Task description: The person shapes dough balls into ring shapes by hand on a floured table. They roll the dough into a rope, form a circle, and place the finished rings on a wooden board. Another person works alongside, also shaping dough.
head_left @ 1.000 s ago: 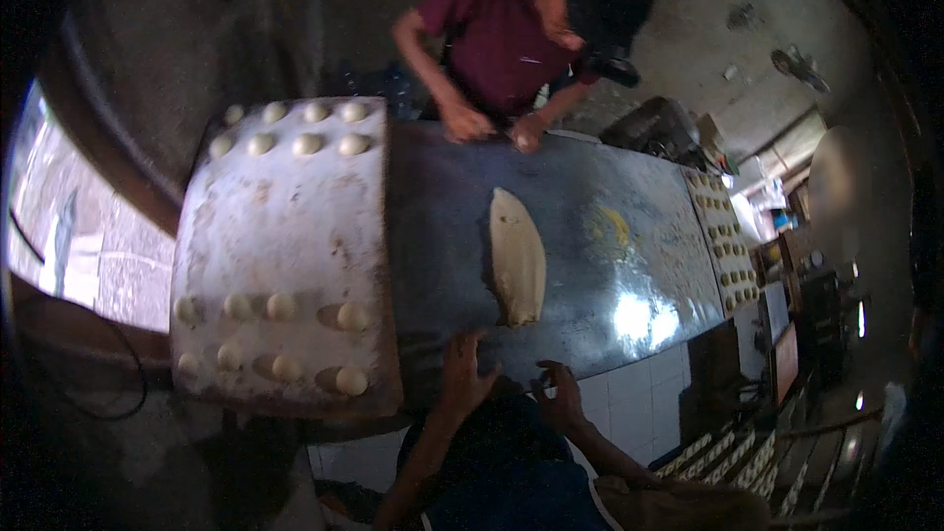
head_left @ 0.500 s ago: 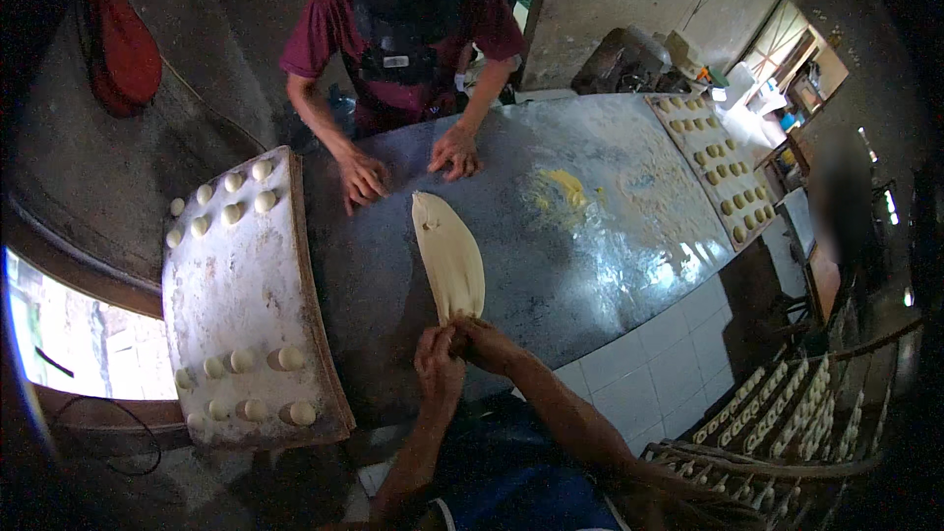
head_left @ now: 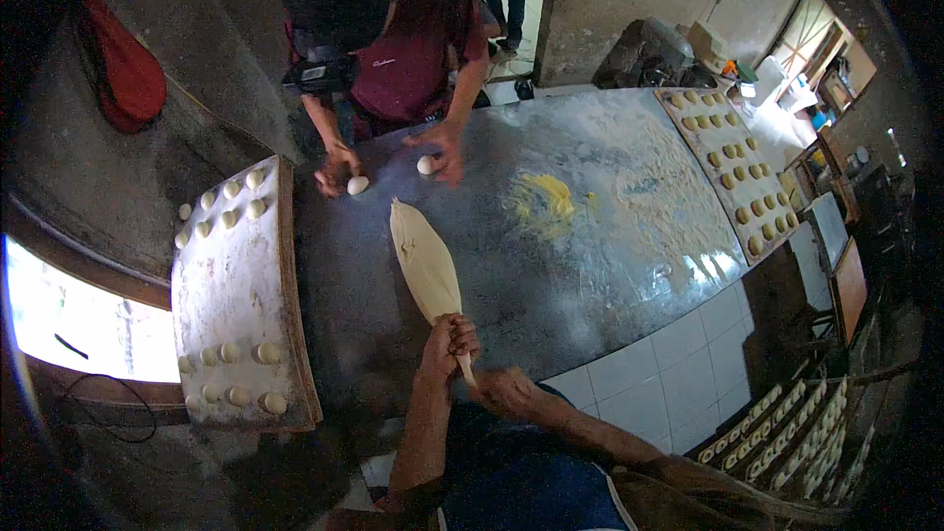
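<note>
A long, pale piece of dough [head_left: 425, 261] lies on the dark metal tabletop, its pointed far end toward the co-worker. Wrapped around its near part is my left hand [head_left: 449, 346], closed, with a narrow tail of dough coming out below the fist. My right hand [head_left: 506, 392], somewhat blurred, is at the end of that tail with its fingers drawn together on it. Across the table, a co-worker's hands are at two round dough balls, one ball [head_left: 358, 185] on the left and another ball [head_left: 428, 165] on the right.
On the left, a floured board [head_left: 236, 275] carries dough balls in two groups. Yellow fat [head_left: 547, 199] is smeared on the tabletop [head_left: 590, 305]. A tray [head_left: 730, 162] of rounds sits at the far right edge. Racked trays [head_left: 787, 433] of dough pieces stand at lower right.
My left hand has closed around the dough's near part, and my right hand has moved down and right, drawing out a tail. Two dough balls now show at the co-worker's hands.
</note>
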The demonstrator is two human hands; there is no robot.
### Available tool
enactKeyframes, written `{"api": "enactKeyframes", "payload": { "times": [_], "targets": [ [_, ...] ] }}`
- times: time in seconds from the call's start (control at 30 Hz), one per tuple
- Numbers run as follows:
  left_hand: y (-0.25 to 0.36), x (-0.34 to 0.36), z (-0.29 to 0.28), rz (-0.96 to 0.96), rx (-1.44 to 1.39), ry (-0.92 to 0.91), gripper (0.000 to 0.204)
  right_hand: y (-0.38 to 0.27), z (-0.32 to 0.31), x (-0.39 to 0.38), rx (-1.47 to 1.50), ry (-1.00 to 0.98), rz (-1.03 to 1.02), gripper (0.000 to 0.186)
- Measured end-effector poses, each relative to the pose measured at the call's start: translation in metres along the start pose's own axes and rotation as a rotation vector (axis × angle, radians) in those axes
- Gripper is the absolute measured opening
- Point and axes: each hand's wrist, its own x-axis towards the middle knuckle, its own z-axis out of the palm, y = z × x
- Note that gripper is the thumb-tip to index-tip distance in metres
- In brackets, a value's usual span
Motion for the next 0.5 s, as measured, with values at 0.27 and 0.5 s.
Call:
{"api": "enactKeyframes", "payload": {
  "times": [0.27,0.5],
  "targets": [
    [-0.022,-0.069,-0.102,0.577,0.1,0.314,0.049,-0.006,-0.028,0.085,0.601,0.166,-0.276,0.064],
    [-0.038,-0.103,0.011,0.177,2.224,0.675,0.045,0.051,0.028,0.177,0.525,-0.002,-0.167,0.034]
  ]
}}
